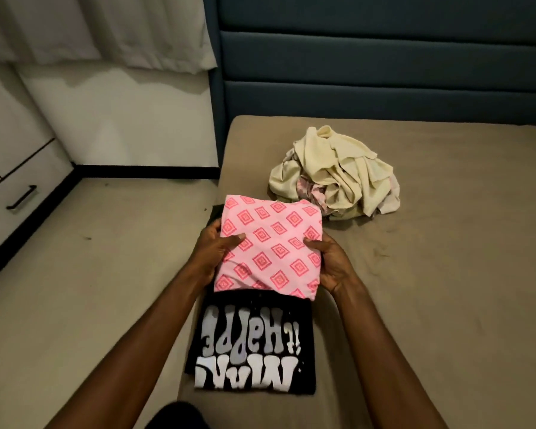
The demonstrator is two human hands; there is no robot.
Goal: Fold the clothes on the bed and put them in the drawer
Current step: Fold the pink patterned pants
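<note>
A folded pink cloth with red diamond print (271, 243) is held between both hands above the bed's left edge. My left hand (212, 250) grips its left side, thumb on top. On the right side, my right hand (330, 263) grips it the same way. Under it lies a folded black T-shirt with white lettering (254, 345) on the tan bed (430, 274). A heap of unfolded cream and pink clothes (334, 178) sits farther back on the bed. A white drawer with a black handle (20, 198) is at the far left.
A dark blue padded headboard (384, 63) stands behind the bed. Beige floor (90, 258) runs along the bed's left side, with white cabinet fronts and a pale curtain (106, 29) beyond it.
</note>
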